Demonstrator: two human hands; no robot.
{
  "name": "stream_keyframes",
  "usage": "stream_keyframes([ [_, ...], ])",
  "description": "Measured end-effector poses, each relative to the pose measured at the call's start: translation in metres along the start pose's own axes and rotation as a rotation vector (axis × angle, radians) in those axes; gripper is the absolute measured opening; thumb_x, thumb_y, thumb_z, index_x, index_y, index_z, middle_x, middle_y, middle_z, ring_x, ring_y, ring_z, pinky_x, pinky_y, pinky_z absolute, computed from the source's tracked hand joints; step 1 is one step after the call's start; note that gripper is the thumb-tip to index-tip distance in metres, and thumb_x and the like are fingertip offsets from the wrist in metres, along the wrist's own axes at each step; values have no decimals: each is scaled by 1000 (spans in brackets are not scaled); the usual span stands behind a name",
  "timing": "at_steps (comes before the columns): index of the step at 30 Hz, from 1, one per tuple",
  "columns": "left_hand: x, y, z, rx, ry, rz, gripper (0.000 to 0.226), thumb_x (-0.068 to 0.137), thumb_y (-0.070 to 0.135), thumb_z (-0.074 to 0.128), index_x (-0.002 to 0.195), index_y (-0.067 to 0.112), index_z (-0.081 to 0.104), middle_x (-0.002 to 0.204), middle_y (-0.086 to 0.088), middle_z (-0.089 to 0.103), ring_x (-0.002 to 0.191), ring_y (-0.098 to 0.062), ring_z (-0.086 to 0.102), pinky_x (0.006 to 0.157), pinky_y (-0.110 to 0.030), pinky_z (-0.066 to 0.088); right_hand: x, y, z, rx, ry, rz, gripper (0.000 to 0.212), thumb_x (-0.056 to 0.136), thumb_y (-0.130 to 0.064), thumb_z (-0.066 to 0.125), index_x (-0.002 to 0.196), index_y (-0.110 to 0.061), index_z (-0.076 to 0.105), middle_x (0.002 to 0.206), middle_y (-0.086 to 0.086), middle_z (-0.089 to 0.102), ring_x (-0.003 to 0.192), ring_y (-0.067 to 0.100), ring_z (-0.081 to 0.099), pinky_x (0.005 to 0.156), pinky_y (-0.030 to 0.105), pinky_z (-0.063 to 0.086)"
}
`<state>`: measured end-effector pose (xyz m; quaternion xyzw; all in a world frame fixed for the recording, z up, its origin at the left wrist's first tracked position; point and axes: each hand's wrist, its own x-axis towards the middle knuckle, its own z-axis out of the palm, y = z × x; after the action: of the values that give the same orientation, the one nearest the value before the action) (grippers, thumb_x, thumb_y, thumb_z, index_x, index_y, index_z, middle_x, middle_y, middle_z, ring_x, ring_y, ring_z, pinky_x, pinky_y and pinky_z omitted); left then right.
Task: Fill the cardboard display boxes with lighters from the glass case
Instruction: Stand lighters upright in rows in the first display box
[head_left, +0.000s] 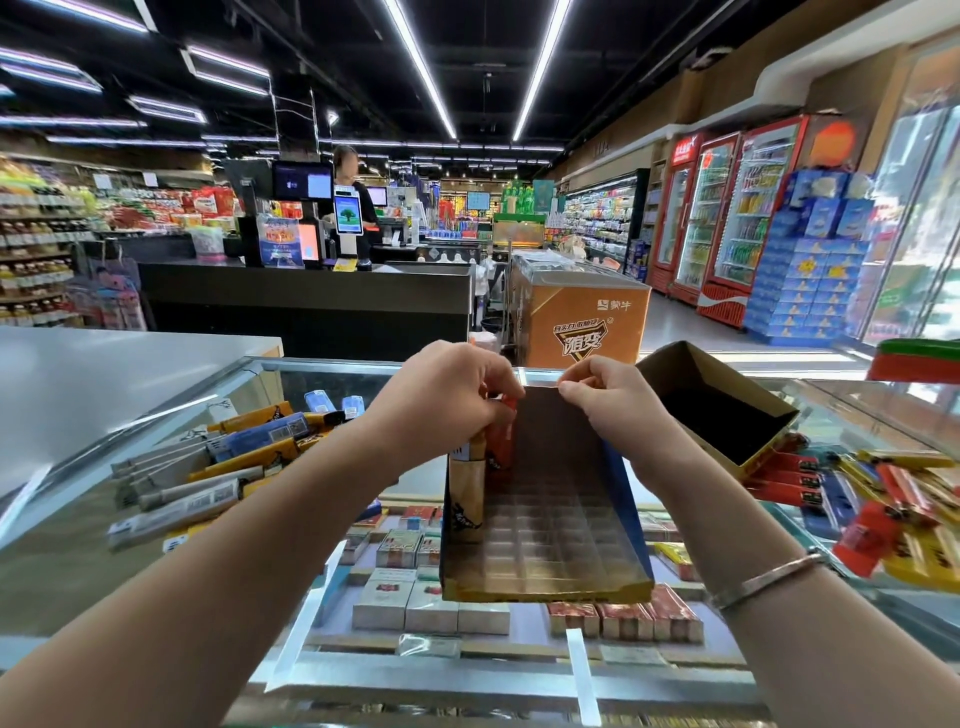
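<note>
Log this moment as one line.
left hand: holds lighters in display box | right hand: pinches box back | tray mostly empty

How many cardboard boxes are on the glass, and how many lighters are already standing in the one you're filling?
Boxes on the glass: 2, the tray box and the empty box to its right.
Lighters standing in the tray box: 2, a tan lighter and a red lighter.
Total: 4

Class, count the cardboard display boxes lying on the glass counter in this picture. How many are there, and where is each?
2. One display box sits in the middle, between the left hand and right hand. The second box, empty, stands tilted to its right.
</note>
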<state>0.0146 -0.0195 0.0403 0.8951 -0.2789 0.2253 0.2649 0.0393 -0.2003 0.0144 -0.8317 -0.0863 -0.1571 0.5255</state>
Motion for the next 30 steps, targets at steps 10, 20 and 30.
stream_keyframes([
  [10, 14, 12, -4, 283, -122, 40, 12, 77, 15, 69, 86, 22, 70, 90, 7, 60, 84, -14, 56, 71, -31, 49, -2, -1, -1, 7, -22, -7, 8, 92, -16, 54, 88, -15, 60, 84, 9, 61, 84, 22, 59, 80, 38, 52],
  [20, 13, 10, -2, 331, -141, 94, 15, 84, 23, 62, 92, 24, 74, 83, 14, 53, 82, -10, 54, 70, -28, 47, 0, 1, -1, -10, -20, -28, 8, 92, -15, 54, 88, -14, 61, 76, 1, 55, 75, 15, 53, 71, 31, 48],
  [30, -10, -24, 1, -435, -351, -208, 70, 65, 51, 67, 128, 49, 35, 137, 14, 39, 124, -6, 39, 97, -22, 33, 6, 2, -15, 34, -23, 17, 21, 92, -11, 53, 77, -20, 65, 82, 4, 63, 78, 12, 57, 64, 20, 47],
])
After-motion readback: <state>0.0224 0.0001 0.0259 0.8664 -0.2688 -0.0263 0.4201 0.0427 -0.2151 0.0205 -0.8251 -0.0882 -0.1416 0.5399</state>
